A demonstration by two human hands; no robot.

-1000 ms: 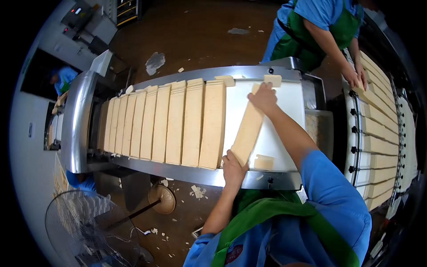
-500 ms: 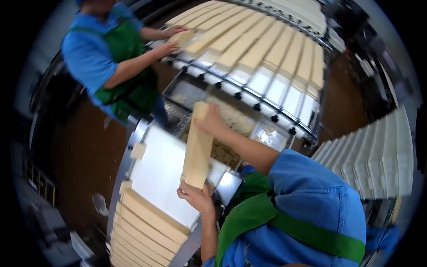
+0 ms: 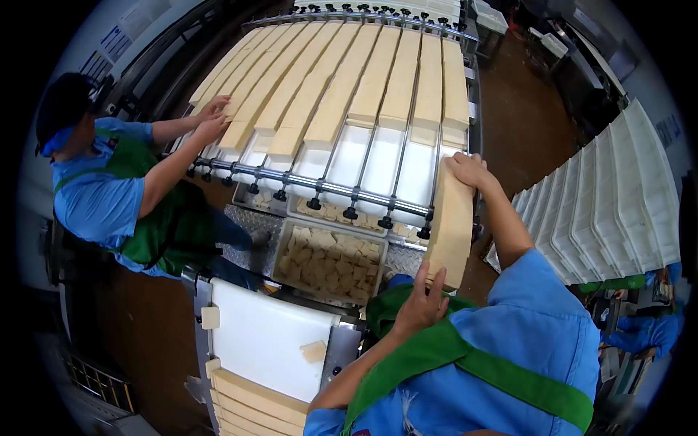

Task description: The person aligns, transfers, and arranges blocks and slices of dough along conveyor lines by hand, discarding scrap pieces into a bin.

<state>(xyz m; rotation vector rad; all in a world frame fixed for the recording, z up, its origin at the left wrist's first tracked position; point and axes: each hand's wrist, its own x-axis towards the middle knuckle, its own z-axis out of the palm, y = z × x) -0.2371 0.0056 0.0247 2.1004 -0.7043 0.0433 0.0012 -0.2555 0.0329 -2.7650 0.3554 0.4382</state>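
Below the fingers (image 3: 438, 280) of the left hand (image 3: 419, 307), a green apron strap (image 3: 429, 352) is worn over a blue shirt (image 3: 534, 330). Well back from the right hand (image 3: 471, 171), the arm is covered by a short blue sleeve (image 3: 536, 287) above the elbow.

- Long, pale-tan rectangular block (image 3: 452, 225): carried from well short of the wide, white-surfaced, steel-railed table (image 3: 345, 155) to its near right corner.
- Bare right hand (image 3: 470, 171): advanced past the table's near rail (image 3: 298, 180).
- Bare left hand (image 3: 423, 304): brought nearer the table, now short of that rail.
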